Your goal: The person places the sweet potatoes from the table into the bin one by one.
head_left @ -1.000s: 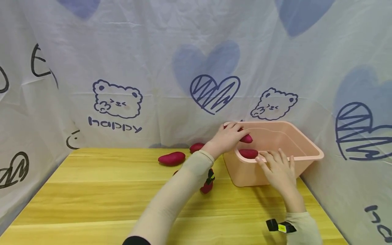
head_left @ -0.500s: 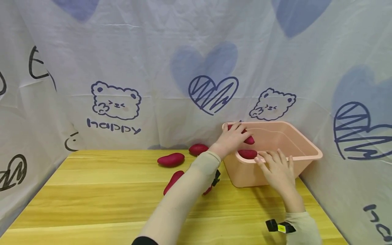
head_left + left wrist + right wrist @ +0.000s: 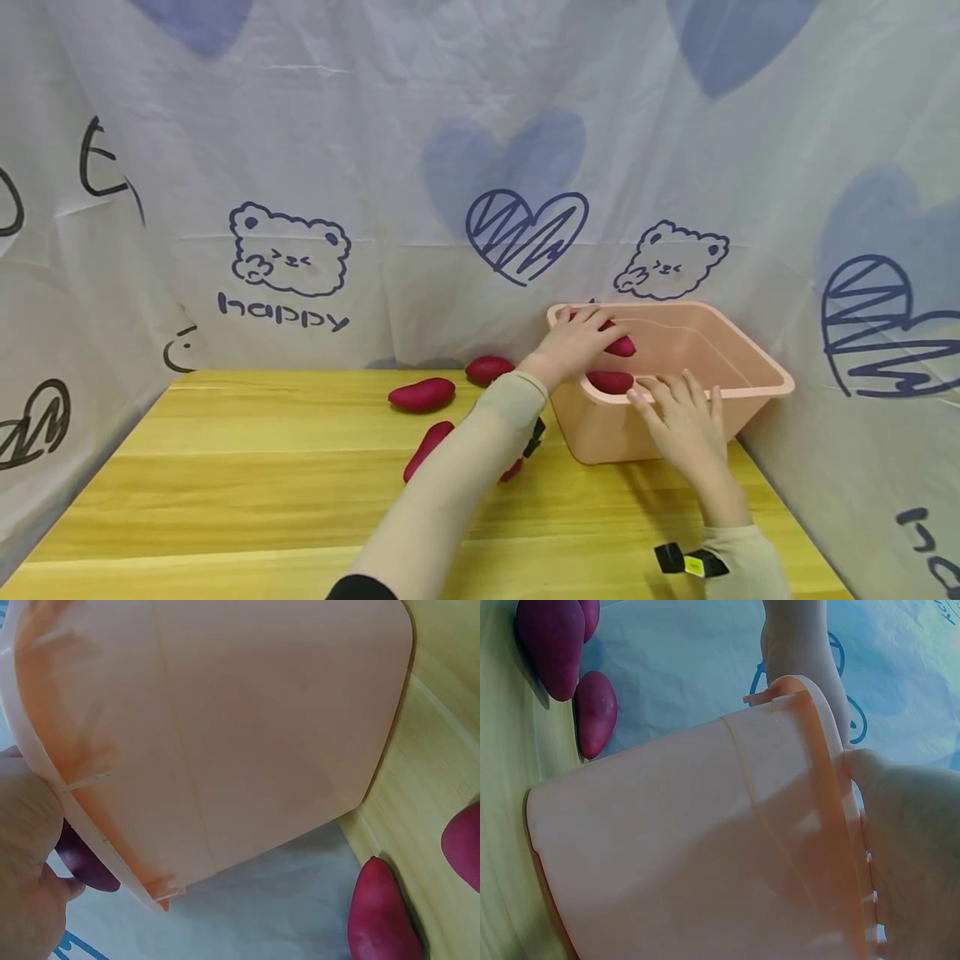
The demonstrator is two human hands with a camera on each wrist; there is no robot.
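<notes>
My left hand grips a purple-red sweet potato from above, just inside the left end of a pink plastic bin. In the left wrist view that sweet potato shows beyond the bin's rim, beside the thumb; the fingers are mostly hidden there. Another sweet potato lies in the bin below the hand. At the bin's front rim my right hand rests with spread, fairly straight fingers reaching over it. The right wrist view shows its thumb right at the rim.
Several sweet potatoes lie on the wooden table left of the bin: one at the back, one farther left, one beside the left forearm. A patterned cloth hangs behind and at both sides.
My left hand has shifted slightly right, deeper over the bin, still holding the sweet potato. The forearm's shift uncovers a sweet potato on the table. The right hand stays at the rim.
</notes>
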